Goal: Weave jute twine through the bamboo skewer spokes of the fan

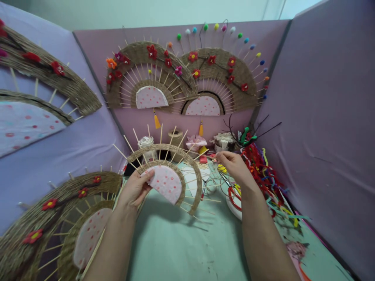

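My left hand [135, 190] grips a half-round woven fan [191, 171] by its lower left corner, thumb on the front. Pale sticks spread out from the fan's white, pink-dotted centre [165, 181]. Two bands of brown twine are woven across the sticks, with a gap between them. The fan is tilted, held above the table. To the right of it, my right hand [231, 162] is closed in a pinch on a thin strand of twine [211, 158] beside the fan's stick tips.
Red-handled scissors [234, 198] lie on the green table [187, 246] near a white roll. Behind stand a twine spool [175, 136] and a lidded jar [145, 143]. Colourful pipe cleaners [263, 168] heap at right. Finished fans [140, 52] hang on purple panels; another [58, 210] stands at left.
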The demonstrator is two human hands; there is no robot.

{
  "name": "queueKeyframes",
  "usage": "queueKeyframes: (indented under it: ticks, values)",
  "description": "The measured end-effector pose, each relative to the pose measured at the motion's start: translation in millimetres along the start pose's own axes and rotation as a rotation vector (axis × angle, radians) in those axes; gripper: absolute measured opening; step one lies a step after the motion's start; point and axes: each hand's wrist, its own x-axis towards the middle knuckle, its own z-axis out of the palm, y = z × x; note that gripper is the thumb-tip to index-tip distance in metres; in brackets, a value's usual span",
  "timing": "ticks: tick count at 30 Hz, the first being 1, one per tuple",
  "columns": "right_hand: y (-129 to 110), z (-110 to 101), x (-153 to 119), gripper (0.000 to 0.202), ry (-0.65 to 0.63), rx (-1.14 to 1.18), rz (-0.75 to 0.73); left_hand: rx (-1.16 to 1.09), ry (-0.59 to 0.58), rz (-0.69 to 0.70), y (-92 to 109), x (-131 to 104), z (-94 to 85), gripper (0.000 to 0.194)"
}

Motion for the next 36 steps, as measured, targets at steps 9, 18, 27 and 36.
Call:
queueKeyframes:
  ticks: [9,18,27,36]
  values:
    - [-7,3,-2,0.034,0.134,0.039,-0.108,-0.008,0.028,0.041,5,1,-6.7,0.032]
    - [-4,2,-2,0.042,0.106,0.054,-0.114,-0.024,0.052,0.026,7,0,-6.1,0.028]
    - [-10,8,-4,0.032,-0.130,0.115,-0.017,-0.075,0.085,0.038,7,0,-2.9,0.022]
    - [-10,23,-6,0.036,-0.200,-0.005,0.079,-0.116,0.056,0.061,-5,0,6.9,0.020]
